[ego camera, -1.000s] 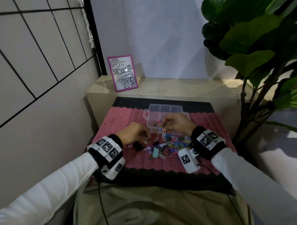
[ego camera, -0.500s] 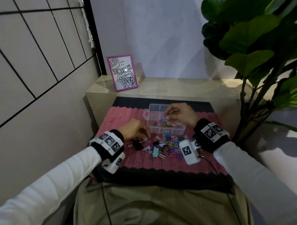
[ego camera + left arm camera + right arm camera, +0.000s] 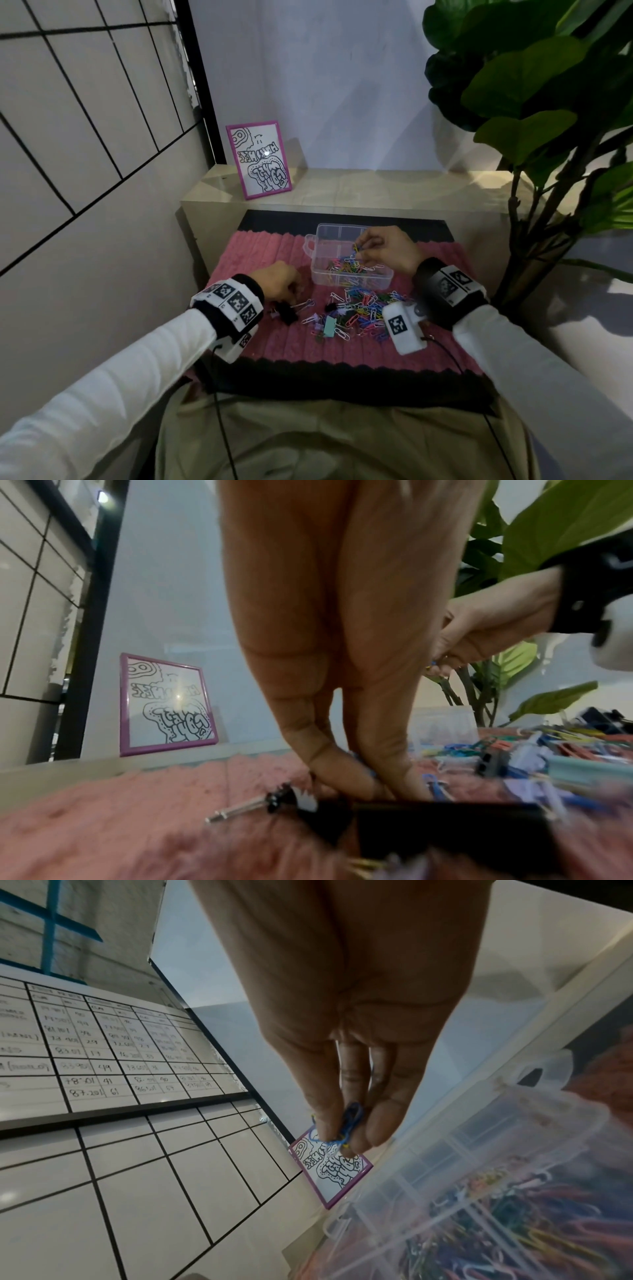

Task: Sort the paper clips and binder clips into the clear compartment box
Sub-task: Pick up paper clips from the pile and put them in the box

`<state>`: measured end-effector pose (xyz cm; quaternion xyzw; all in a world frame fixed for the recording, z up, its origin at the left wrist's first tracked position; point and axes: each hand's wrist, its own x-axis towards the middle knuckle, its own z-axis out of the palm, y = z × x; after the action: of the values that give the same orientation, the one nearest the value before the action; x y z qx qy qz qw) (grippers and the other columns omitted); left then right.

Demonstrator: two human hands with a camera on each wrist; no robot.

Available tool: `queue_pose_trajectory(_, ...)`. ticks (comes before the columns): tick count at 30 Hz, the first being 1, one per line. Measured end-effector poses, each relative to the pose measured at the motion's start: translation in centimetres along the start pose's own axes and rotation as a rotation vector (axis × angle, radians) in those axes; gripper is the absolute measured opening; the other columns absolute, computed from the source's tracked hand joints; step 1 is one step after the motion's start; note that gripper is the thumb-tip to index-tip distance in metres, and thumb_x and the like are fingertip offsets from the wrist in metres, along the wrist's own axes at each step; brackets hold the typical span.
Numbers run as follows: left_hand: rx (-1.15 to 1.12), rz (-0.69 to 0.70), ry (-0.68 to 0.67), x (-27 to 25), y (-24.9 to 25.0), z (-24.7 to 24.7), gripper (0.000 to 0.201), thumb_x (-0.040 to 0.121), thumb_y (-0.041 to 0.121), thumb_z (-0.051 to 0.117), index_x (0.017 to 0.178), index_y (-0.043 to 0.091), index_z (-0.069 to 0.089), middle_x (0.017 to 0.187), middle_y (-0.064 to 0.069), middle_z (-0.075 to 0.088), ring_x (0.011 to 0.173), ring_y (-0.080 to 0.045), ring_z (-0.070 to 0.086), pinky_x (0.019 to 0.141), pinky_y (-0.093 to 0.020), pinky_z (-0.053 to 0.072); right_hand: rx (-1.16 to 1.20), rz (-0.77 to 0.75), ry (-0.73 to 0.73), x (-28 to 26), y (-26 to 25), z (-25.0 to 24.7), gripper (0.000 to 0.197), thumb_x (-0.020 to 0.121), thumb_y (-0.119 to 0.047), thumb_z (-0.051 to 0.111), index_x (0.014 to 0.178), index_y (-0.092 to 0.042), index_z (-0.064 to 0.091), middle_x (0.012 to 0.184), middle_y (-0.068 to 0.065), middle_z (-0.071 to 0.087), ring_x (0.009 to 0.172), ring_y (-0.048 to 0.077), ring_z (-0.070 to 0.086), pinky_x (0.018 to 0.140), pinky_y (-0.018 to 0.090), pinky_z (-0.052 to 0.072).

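Few clips (image 3: 346, 1125) half-hidden by fingers (image 3: 325, 1096)

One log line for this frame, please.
right hand: pinches blue paper clips over clear plastic compartment box | left hand: fingers down by black binder clip on pink mat

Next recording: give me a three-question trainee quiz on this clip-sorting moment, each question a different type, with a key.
1. True or false: the right hand is over the clear plastic compartment box, pinching a few coloured paper clips.
2. Multiple choice: the left hand is
A. inside the box
B. low on the pink ribbed mat, fingertips down by a black binder clip
C. resting on the pink-framed picture
3. Fill in: the loose pile of coloured paper clips lies on the mat on the box's ____ side, toward the person.

Key: 1 true; 2 B; 3 near.
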<state>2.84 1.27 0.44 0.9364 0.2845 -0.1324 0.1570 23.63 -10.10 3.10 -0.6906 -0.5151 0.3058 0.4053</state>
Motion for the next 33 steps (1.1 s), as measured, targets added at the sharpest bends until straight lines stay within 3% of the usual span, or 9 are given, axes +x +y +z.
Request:
queue_pose_trajectory(5,-0.001,-0.034,-0.015,-0.3,0.4,0.8,0.027,0.078,0.013,0.068,0.101,-0.003,0.065,0.106,-0.017,0.066,0.097,-0.028,0.061,0.069,-0.024,0.041,-0.074,0.019,0.036,0.9,-0.7,1.1,0.014,0.078,0.004,0.065,0.092,0.000,0.062,0.071,0.009,0.061,0.061,0.015,0.059,0.063,0.024,0.055)
queue_pose_trajectory(10,-0.066,-0.033,-0.076,-0.3,0.1,0.1,0.023,0.077,0.015,0.069,0.094,0.001,0.068,0.100,-0.018,0.069,0.075,-0.016,0.054,0.047,-0.008,0.035,-0.156,0.047,0.067,1.8,0.0,2.0,0.012,0.078,0.001,0.067,0.085,-0.006,0.061,0.078,0.013,0.063,0.067,0.020,0.060,0.063,0.029,0.055)
queue_pose_trajectory(12,-0.098,-0.025,-0.100,-0.5,-0.5,-0.3,0.021,0.077,0.017,0.069,0.093,0.003,0.068,0.098,-0.016,0.069,0.077,-0.018,0.056,0.055,-0.013,0.040,-0.213,0.044,0.114,1.9,0.2,2.2,0.011,0.077,0.000,0.067,0.087,-0.005,0.064,0.082,0.014,0.065,0.074,0.022,0.061,0.075,0.038,0.056)
queue_pose_trajectory(16,-0.140,-0.025,-0.066,-1.7,-1.9,-1.5,0.017,0.080,0.014,0.065,0.093,0.005,0.069,0.093,-0.013,0.069,0.073,-0.013,0.055,0.062,-0.016,0.040,-0.312,0.011,0.139,2.0,0.9,1.9,0.013,0.080,0.001,0.062,0.091,-0.004,0.067,0.090,0.014,0.067,0.086,0.025,0.063,0.077,0.026,0.048)
queue_pose_trajectory(20,-0.147,-0.062,0.093,-2.1,-2.2,-1.6,0.016,0.080,0.016,0.066,0.094,0.008,0.069,0.094,-0.007,0.068,0.080,-0.013,0.055,0.062,-0.013,0.038,-0.473,-0.096,0.153,1.3,0.9,2.2,0.018,0.084,-0.002,0.058,0.096,-0.011,0.067,0.103,0.005,0.068,0.092,0.019,0.063,0.082,0.026,0.052)
queue_pose_trajectory(22,-0.175,-0.032,0.105,-2.0,-1.0,-1.0,0.021,0.079,0.017,0.068,0.097,0.007,0.067,0.092,-0.006,0.067,0.080,-0.013,0.056,0.060,-0.013,0.039,-0.491,-0.216,0.094,0.3,0.1,2.7,0.016,0.086,-0.003,0.056,0.096,-0.009,0.066,0.096,0.001,0.067,0.085,0.013,0.061,0.077,0.017,0.051)
queue_pose_trajectory(25,-0.165,0.018,0.085,-1.2,1.0,0.1,0.022,0.078,0.016,0.069,0.097,0.004,0.067,0.091,-0.008,0.067,0.068,-0.010,0.055,0.051,-0.009,0.039,-0.501,-0.266,-0.121,-0.9,-0.8,3.8,0.014,0.086,-0.004,0.057,0.095,-0.009,0.066,0.096,0.006,0.069,0.087,0.016,0.064,0.082,0.028,0.053)
queue_pose_trajectory(29,-0.087,0.047,0.139,0.2,2.7,0.6,0.021,0.078,0.013,0.067,0.097,0.003,0.066,0.098,-0.010,0.069,0.088,-0.020,0.063,0.070,-0.018,0.041,-0.732,-0.232,-0.261,-1.4,-1.0,4.5,0.017,0.087,-0.009,0.055,0.100,-0.013,0.066,0.101,0.005,0.068,0.093,0.020,0.062,0.074,0.026,0.046)
queue_pose_trajectory(33,-0.038,0.106,0.019,0.4,3.8,1.3,0.025,0.080,0.008,0.065,0.105,0.005,0.065,0.106,-0.009,0.069,0.100,-0.022,0.063,0.086,-0.025,0.047,-0.796,-0.218,-0.260,-1.5,-0.5,3.9,0.016,0.085,-0.003,0.054,0.092,-0.008,0.067,0.096,0.010,0.067,0.090,0.026,0.063,0.077,0.034,0.051)
